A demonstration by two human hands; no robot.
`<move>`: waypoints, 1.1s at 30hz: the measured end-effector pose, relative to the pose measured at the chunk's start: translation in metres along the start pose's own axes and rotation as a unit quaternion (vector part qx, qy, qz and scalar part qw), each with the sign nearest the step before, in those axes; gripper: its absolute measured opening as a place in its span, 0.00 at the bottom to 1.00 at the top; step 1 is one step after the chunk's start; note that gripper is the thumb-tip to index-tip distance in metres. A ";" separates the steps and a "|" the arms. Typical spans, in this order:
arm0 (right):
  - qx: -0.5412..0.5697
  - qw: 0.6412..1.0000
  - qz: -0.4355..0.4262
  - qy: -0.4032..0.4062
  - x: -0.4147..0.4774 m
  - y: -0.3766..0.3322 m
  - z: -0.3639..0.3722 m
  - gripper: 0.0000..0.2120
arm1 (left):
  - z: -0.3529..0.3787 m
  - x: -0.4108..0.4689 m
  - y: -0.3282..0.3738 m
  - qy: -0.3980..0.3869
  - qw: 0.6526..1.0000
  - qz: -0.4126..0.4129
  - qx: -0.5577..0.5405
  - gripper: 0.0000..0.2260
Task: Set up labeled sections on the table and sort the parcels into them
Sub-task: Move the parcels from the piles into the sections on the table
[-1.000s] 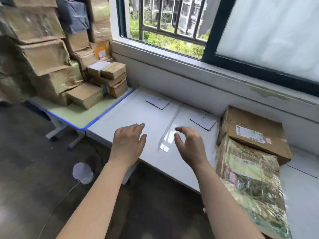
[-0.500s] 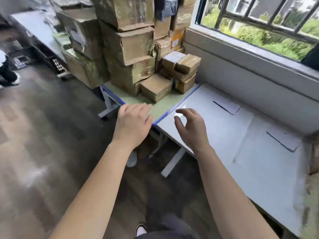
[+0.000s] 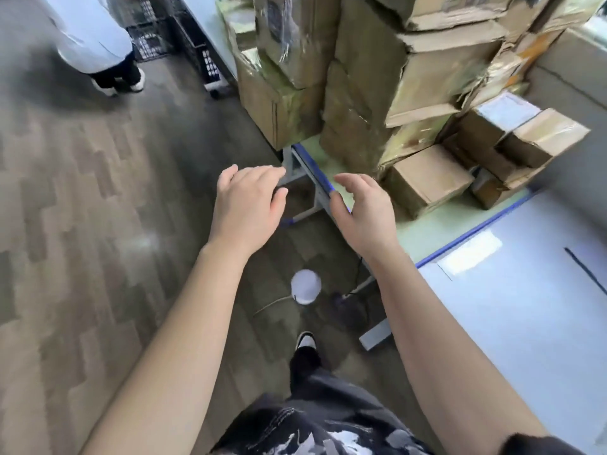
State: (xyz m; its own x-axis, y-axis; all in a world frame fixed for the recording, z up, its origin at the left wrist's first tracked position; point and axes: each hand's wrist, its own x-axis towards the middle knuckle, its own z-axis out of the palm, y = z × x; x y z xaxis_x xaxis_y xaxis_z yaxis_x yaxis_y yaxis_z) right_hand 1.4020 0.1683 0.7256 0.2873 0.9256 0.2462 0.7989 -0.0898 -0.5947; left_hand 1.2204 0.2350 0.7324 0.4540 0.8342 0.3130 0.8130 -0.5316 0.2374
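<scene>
A person stands at the corner of a green, blue-edged counter (image 3: 427,234), both bare arms stretched forward. The left grip (image 3: 249,208) hovers wide over the wood-patterned floor (image 3: 82,224), fingers straight and holding nothing. The right grip (image 3: 364,215) is also wide and empty, fingers loosely curved above the counter's blue edge. The parcels (image 3: 361,93), taped brown cardboard boxes, are stacked high on the green counter, and a small box (image 3: 427,182) sits at the foot of the pile just beyond the right grip, not touched by it. To the right, a white counter (image 3: 525,339) butts against the green one and carries a pale paper label (image 3: 469,257) near its edge. On the floor below the hands lies a round white object (image 3: 306,286) with a thin cable. At top left, a second person in a white coat (image 3: 95,37) stands beside dark crates (image 3: 147,37).
</scene>
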 end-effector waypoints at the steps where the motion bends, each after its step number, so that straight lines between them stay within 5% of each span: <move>1: 0.000 1.000 -0.010 -0.010 0.012 -0.005 0.009 0.14 | 0.001 0.007 -0.010 0.002 1.000 -0.011 0.002 0.14; 13: -0.012 0.999 -0.020 -0.049 0.135 -0.078 0.095 0.14 | 0.007 0.097 -0.136 0.015 0.999 -0.043 0.002 0.14; 22: -0.009 0.995 0.052 0.086 0.218 -0.136 0.141 0.15 | -0.015 0.196 -0.224 0.004 0.998 0.057 -0.015 0.15; 33: -0.055 0.957 0.059 0.279 0.301 -0.148 0.112 0.13 | -0.016 0.326 -0.229 0.033 0.981 0.181 -0.069 0.15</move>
State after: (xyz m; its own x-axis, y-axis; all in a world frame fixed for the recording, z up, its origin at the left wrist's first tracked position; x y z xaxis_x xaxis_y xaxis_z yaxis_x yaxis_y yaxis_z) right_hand 1.3106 0.5010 0.8018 0.5912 0.5691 0.5715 0.7860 -0.2477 -0.5664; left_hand 1.1770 0.6265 0.7947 0.6750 0.5790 0.4573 0.5444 -0.8092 0.2210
